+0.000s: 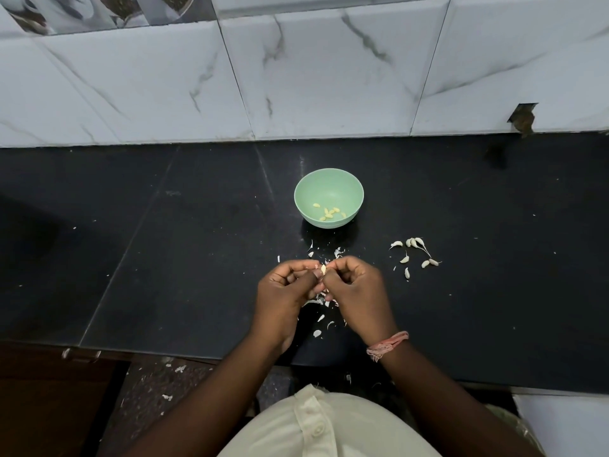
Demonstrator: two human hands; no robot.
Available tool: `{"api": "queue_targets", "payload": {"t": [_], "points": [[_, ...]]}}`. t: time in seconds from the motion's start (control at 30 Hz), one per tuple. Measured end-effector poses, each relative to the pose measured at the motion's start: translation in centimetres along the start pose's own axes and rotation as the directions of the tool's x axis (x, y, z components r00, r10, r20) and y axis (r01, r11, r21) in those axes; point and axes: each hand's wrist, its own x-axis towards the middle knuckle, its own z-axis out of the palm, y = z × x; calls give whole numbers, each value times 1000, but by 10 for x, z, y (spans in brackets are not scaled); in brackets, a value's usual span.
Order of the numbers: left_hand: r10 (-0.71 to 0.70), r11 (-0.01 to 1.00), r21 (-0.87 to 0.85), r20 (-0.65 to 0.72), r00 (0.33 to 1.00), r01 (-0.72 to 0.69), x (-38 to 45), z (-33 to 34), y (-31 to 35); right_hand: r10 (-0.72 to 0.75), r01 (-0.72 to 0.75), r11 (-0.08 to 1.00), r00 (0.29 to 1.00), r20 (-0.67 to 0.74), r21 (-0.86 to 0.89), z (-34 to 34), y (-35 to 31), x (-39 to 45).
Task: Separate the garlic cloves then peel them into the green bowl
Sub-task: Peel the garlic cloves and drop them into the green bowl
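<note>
a: what filled the view, biggest thing first?

b: a black countertop (197, 258) ran across the middle, under a wall of pale marbled tiles (329, 77). on the counter, straight ahead of the person, sat the green bowl (349, 188), upright, with a handful of peeled cloves (328, 212) lying at its bottom.

a: and the hands?

b: both were raised just nearer than the bowl, knuckles close together. the left hand (286, 285) had its fingers curled, pinching a single garlic clove (323, 268); the right hand (357, 285) was curled too, its fingertips nipping at the same clove, seemingly at its skin. the clove stood roughly on end between them.

a: where did the bowl lie from that clove?

b: directly beyond it, away from the body, near but not touching. i judged either hand could drop the clove in with a short forward reach.

a: anything left to peel?

b: yes, a loose cluster of unpeeled cloves (415, 255) lay to the right of the hands, nearer the right hand. scraps of papery skin (321, 305) were scattered under and around the hands.
</note>
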Motion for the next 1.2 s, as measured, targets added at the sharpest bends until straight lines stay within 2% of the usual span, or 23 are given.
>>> {"api": "queue_targets", "payload": {"t": [0.1, 0.2, 0.5, 0.63, 0.8, 0.97, 1.07, 1.2], "points": [[-152, 961, -228, 31, 988, 155, 0, 0, 1, 15, -15, 1000, 1000, -20, 20, -2, -4, -1], [-213, 924, -314, 44, 976, 216, 1, -1, 2, 14, -13, 1000, 999, -45, 19, -4, -2, 0], [-193, 930, -316, 21, 981, 190, 3, 0, 0, -47, 42, 997, 995, -90, -58, -10, 5, 0], [-180, 938, -298, 18, 984, 177, 3, -1, 0, -124, 100, 979, 984, -130, -179, -10, 8, 1], [-153, 948, -283, -9, 988, 144, 4, -1, -3, -50, 48, 998, 997, -63, -42, -5, 5, -1], [-73, 988, -139, -38, 997, 67, 0, 3, -6, 36, -34, 998, 999, -34, 55, 2, -2, -4], [17, 999, 42, -58, 998, -15, -2, 4, -5, 26, -24, 998, 999, -42, 49, 3, -4, -5], [163, 947, 284, -25, 986, -149, -3, 3, -2, -9, 10, 1000, 998, -58, 11, 3, -6, -4]]}}
